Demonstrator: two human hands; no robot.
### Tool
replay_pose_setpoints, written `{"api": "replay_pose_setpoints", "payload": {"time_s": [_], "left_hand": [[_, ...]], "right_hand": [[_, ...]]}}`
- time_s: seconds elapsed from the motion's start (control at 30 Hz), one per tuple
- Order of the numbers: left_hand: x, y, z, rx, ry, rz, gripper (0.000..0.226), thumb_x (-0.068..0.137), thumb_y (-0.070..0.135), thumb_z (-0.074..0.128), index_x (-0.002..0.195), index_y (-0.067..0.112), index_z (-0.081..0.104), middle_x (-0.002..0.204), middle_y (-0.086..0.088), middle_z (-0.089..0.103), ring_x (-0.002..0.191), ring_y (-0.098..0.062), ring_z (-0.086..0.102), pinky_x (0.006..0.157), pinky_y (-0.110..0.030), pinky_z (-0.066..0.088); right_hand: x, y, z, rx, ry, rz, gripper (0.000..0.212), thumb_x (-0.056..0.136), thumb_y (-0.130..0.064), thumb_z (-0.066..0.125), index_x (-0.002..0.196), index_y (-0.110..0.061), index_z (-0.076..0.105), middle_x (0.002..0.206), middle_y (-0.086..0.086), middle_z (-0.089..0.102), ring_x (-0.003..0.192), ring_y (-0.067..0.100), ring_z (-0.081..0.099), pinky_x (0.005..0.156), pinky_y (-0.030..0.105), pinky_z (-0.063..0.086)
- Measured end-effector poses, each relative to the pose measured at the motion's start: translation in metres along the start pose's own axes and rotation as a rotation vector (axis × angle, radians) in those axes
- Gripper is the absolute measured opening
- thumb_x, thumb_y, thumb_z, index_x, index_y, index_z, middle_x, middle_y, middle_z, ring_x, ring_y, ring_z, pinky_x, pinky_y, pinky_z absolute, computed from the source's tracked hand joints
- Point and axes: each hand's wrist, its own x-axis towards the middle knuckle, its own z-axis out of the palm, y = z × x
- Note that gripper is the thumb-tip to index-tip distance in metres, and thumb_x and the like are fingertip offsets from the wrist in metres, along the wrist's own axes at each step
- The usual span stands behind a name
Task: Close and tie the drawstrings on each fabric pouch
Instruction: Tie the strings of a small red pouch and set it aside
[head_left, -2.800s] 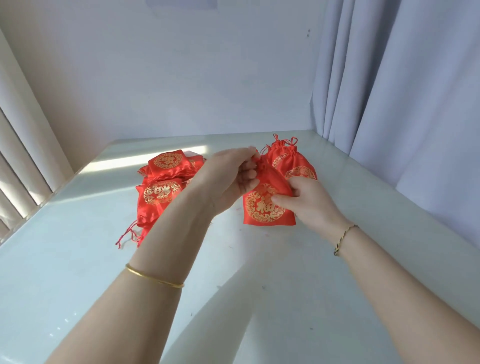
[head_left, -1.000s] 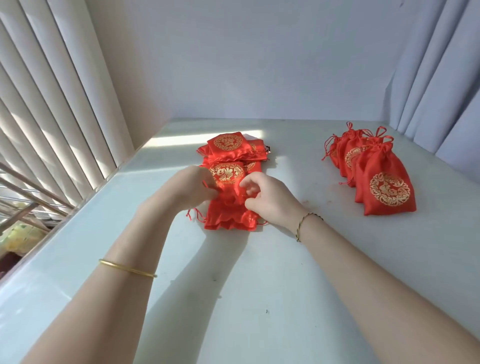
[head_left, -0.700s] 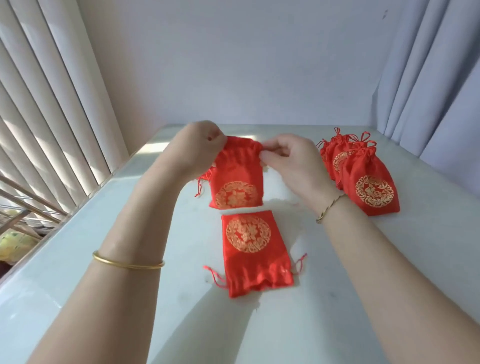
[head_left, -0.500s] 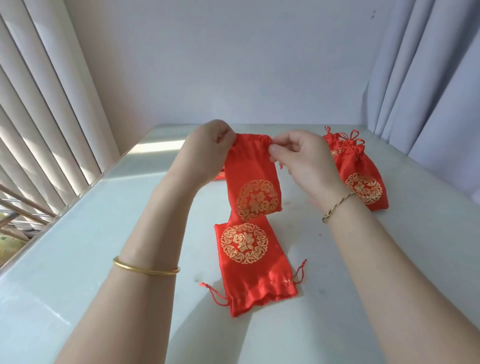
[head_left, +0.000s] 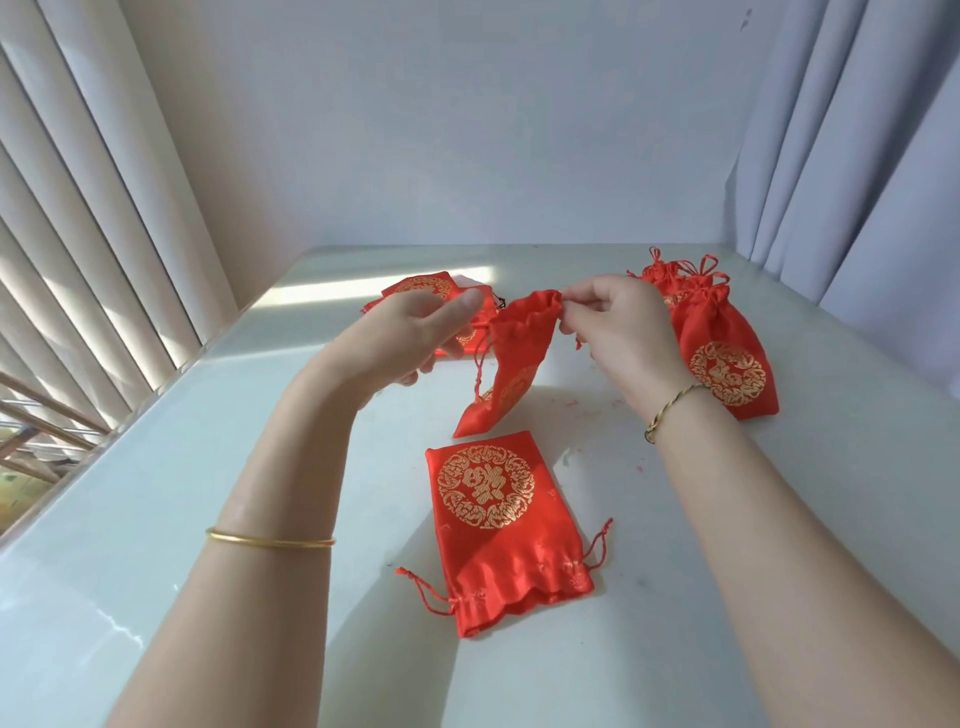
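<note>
My right hand (head_left: 613, 338) pinches the gathered top edge of a red fabric pouch (head_left: 511, 364) with a gold emblem, which hangs twisted above the white table (head_left: 208, 493). My left hand (head_left: 415, 338) hovers just left of the pouch's mouth, thumb out and fingers loosely curled. The pouch's left drawstring hangs free next to those fingers. A second pouch (head_left: 498, 519) lies flat on the table in front of me, its mouth wide and its cords loose. A pile of flat pouches (head_left: 423, 288) sits behind my left hand. Tied pouches (head_left: 722, 358) lie at the right.
Vertical blinds (head_left: 88, 208) and a window ledge run along the table's left edge. Grey curtains (head_left: 857, 156) hang at the right, and a plain wall stands behind the table. Small red thread scraps dot the table near my right wrist.
I lifted a pouch off the pile, and a second one now lies flat before me. In the last half second my left hand released the pouch's corner, which now hangs from my right hand.
</note>
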Motion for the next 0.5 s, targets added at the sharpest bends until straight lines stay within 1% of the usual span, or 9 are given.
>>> {"api": "replay_pose_setpoints", "payload": {"time_s": [0.07, 0.1, 0.17, 0.23, 0.3, 0.33, 0.37, 0.43, 0.5], "left_hand": [[-0.003, 0.005, -0.002, 0.040, -0.038, 0.008, 0.041, 0.082, 0.055, 0.053, 0.083, 0.014, 0.058, 0.078, 0.002, 0.062, 0.065, -0.011, 0.049, 0.057, -0.024, 0.038], [-0.004, 0.008, -0.001, 0.074, -0.047, 0.021, 0.037, 0.080, 0.051, 0.060, 0.080, 0.015, 0.057, 0.076, 0.001, 0.061, 0.064, -0.011, 0.050, 0.055, -0.023, 0.038], [-0.004, 0.010, 0.001, 0.151, -0.059, 0.046, 0.027, 0.079, 0.039, 0.069, 0.080, 0.015, 0.057, 0.073, 0.000, 0.061, 0.059, -0.008, 0.049, 0.048, -0.018, 0.037], [-0.004, 0.010, 0.003, 0.191, -0.068, 0.068, 0.016, 0.081, 0.026, 0.070, 0.082, 0.015, 0.059, 0.073, 0.002, 0.066, 0.058, -0.006, 0.053, 0.045, -0.012, 0.038], [-0.004, 0.009, 0.003, 0.176, -0.052, 0.082, 0.008, 0.085, 0.017, 0.065, 0.078, 0.016, 0.062, 0.070, 0.004, 0.068, 0.054, 0.001, 0.056, 0.048, -0.012, 0.041], [-0.003, 0.007, 0.002, 0.150, -0.033, 0.085, 0.011, 0.086, 0.014, 0.063, 0.075, 0.016, 0.062, 0.067, 0.006, 0.067, 0.050, 0.003, 0.055, 0.050, -0.014, 0.043], [-0.003, 0.005, 0.000, 0.113, -0.010, 0.079, 0.014, 0.087, 0.013, 0.062, 0.074, 0.016, 0.063, 0.065, 0.007, 0.067, 0.051, 0.002, 0.056, 0.054, -0.018, 0.044], [-0.002, -0.001, -0.004, 0.042, 0.050, 0.049, 0.012, 0.087, 0.015, 0.062, 0.077, 0.015, 0.067, 0.064, 0.006, 0.068, 0.060, -0.008, 0.059, 0.060, -0.027, 0.044], [0.000, -0.004, -0.007, -0.016, 0.125, 0.029, 0.010, 0.086, 0.017, 0.063, 0.082, 0.012, 0.071, 0.068, 0.000, 0.068, 0.067, -0.018, 0.057, 0.060, -0.029, 0.043]], "right_hand": [[0.001, 0.001, 0.001, -0.010, 0.022, -0.002, 0.006, 0.086, -0.011, 0.061, 0.088, -0.013, 0.066, 0.067, -0.007, 0.059, 0.051, -0.007, 0.052, 0.047, 0.006, 0.034], [0.002, 0.001, 0.002, -0.018, 0.030, -0.001, 0.006, 0.086, -0.012, 0.060, 0.088, -0.012, 0.066, 0.067, -0.007, 0.059, 0.055, -0.004, 0.053, 0.051, 0.009, 0.036], [0.003, 0.002, 0.004, -0.019, 0.044, 0.000, 0.006, 0.086, -0.013, 0.060, 0.086, -0.013, 0.066, 0.067, -0.007, 0.059, 0.061, 0.003, 0.054, 0.060, 0.019, 0.043], [0.003, 0.003, 0.004, -0.016, 0.049, -0.002, 0.006, 0.086, -0.013, 0.060, 0.082, -0.014, 0.065, 0.066, -0.006, 0.059, 0.063, 0.005, 0.055, 0.065, 0.024, 0.046], [0.003, 0.003, 0.004, -0.015, 0.042, -0.009, 0.006, 0.086, -0.013, 0.060, 0.082, -0.014, 0.064, 0.066, -0.007, 0.059, 0.062, 0.004, 0.054, 0.063, 0.021, 0.045], [0.003, 0.003, 0.002, -0.013, 0.036, -0.010, 0.005, 0.086, -0.013, 0.061, 0.082, -0.014, 0.065, 0.066, -0.006, 0.059, 0.061, 0.003, 0.053, 0.061, 0.018, 0.043], [0.003, 0.003, 0.001, -0.011, 0.027, -0.006, 0.004, 0.085, -0.012, 0.062, 0.084, -0.014, 0.065, 0.067, -0.006, 0.059, 0.061, 0.003, 0.053, 0.058, 0.015, 0.040], [0.003, 0.003, -0.003, -0.028, 0.001, -0.003, 0.005, 0.084, -0.013, 0.064, 0.088, -0.014, 0.067, 0.070, -0.004, 0.060, 0.062, 0.003, 0.053, 0.053, 0.010, 0.038], [0.003, 0.005, -0.007, -0.067, -0.041, -0.010, 0.011, 0.083, -0.010, 0.064, 0.093, -0.009, 0.070, 0.074, -0.003, 0.062, 0.064, 0.002, 0.054, 0.052, 0.004, 0.037]]}}
